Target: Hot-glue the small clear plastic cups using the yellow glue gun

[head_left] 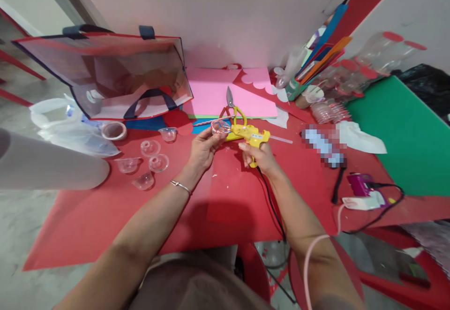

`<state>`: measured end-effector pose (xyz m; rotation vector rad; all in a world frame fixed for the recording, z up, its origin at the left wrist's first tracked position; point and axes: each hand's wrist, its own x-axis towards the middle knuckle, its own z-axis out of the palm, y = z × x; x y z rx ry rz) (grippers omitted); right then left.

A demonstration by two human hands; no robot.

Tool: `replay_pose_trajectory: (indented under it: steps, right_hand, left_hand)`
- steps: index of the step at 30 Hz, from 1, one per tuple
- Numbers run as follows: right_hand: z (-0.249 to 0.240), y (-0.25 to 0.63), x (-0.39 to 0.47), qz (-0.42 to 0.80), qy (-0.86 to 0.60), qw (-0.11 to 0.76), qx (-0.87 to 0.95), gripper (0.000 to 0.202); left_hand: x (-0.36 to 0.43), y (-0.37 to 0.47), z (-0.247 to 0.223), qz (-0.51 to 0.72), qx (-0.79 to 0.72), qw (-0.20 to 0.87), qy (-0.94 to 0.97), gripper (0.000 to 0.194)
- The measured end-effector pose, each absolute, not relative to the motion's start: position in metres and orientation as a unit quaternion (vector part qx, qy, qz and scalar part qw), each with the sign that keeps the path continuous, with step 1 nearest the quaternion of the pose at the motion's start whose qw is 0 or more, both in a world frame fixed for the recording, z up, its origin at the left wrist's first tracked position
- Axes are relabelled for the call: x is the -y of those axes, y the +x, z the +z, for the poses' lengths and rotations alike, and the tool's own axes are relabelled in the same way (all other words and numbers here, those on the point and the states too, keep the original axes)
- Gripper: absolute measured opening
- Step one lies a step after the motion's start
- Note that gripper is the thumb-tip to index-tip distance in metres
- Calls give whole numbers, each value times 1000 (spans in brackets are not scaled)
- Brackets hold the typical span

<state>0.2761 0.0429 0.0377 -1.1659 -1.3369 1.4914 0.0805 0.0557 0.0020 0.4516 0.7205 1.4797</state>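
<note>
My left hand (206,148) holds a small clear plastic cup (221,127) between thumb and fingers, over the middle of the red table. A thin red-and-white striped stick (207,122) lies across the cup's far side. My right hand (258,156) is wrapped round the handle of a yellow glue gun (248,134), its nozzle pointing left at the cup and touching or nearly touching it. A clear glue stick (283,139) juts from the gun's back. Just beyond, scissors with yellow and red handles (229,98) lie on pink paper (207,92).
Several clear cups (158,162) and a tape roll (114,131) stand left, near an open bag (133,66) and a large white roll (52,162). At right are bottles (379,47), a green board (397,136) and a power strip (363,201). The gun's black cord (270,195) drops off the front edge.
</note>
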Motion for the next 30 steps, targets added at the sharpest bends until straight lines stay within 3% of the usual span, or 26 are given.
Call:
replay_pose_trajectory:
  steps: [15, 21, 30]
  right_hand:
    - [39, 271, -40, 587, -464, 404, 526, 42]
    - [38, 276, -44, 590, -452, 427, 515, 41]
    - [38, 289, -49, 602, -449, 420, 509, 31]
  left_hand:
    - [-56, 80, 3, 655, -346, 642, 197, 47]
    - [-51, 77, 14, 606, -322, 691, 226, 57]
    - [-51, 74, 15, 574, -284, 735, 225, 46]
